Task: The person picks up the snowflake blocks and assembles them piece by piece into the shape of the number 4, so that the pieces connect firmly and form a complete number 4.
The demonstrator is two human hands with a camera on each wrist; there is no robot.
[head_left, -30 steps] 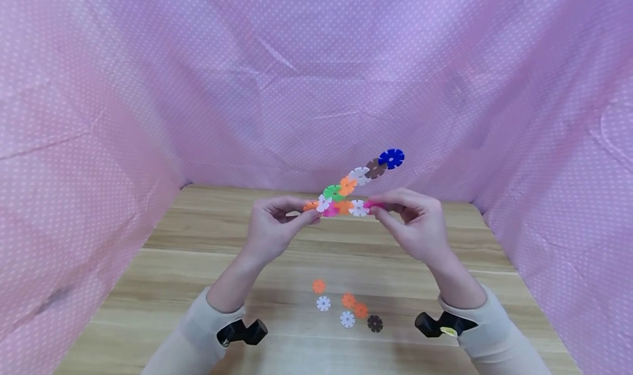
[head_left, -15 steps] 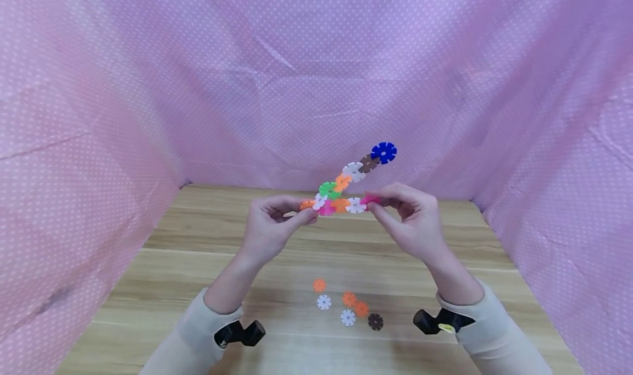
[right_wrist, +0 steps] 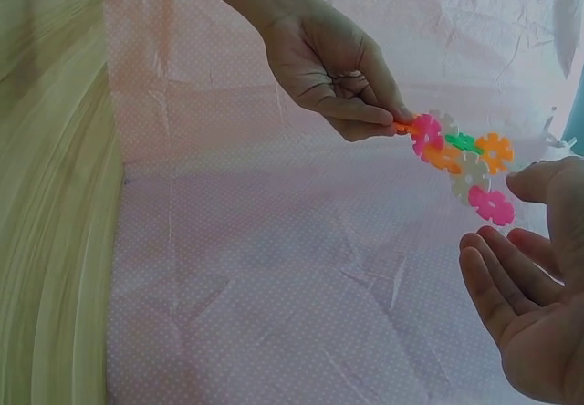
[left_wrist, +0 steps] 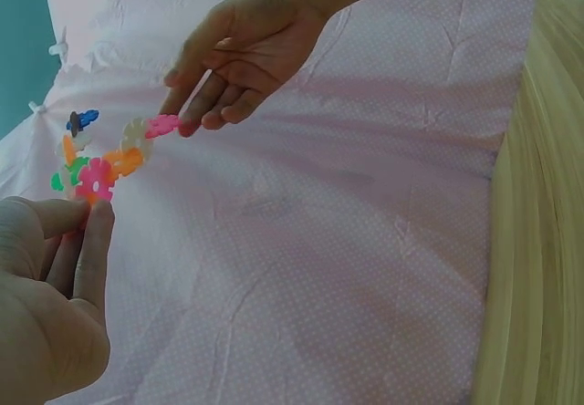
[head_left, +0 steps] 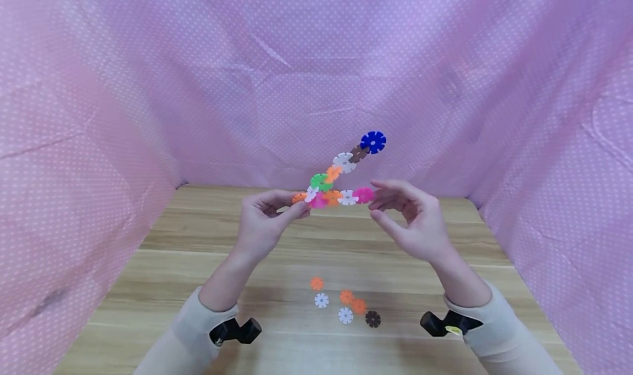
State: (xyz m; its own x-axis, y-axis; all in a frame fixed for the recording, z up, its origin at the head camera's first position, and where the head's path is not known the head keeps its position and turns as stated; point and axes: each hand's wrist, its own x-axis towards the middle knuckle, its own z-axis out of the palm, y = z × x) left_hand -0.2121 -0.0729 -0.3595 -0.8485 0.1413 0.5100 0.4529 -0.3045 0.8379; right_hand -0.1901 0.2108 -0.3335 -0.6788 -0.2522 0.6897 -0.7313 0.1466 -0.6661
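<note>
My left hand (head_left: pixel 262 224) pinches an orange notched plastic disc (head_left: pixel 299 198) between thumb and fingers. That disc belongs to a V-shaped chain of interlocking discs held above the table. One branch runs through a green disc (head_left: pixel 321 182) up to a blue disc (head_left: pixel 373 142). The lower branch ends at a pink disc (head_left: pixel 364 195), past a white disc (head_left: pixel 348 197). Beside this pink end is my right hand (head_left: pixel 417 221), its thumb and fingers spread apart. In the right wrist view a gap shows between those fingers (right_wrist: pixel 497 277) and the pink disc.
On the wooden table (head_left: pixel 198 270) lie several loose discs: orange ones (head_left: pixel 317 283), white ones (head_left: pixel 345 315) and a dark brown one (head_left: pixel 373 319). Pink dotted cloth (head_left: pixel 316 89) walls in the back and both sides.
My right hand has let go of the pink end disc, and its fingers have spread. The chain has shifted left and slightly up with my left hand, which keeps its pinch.
</note>
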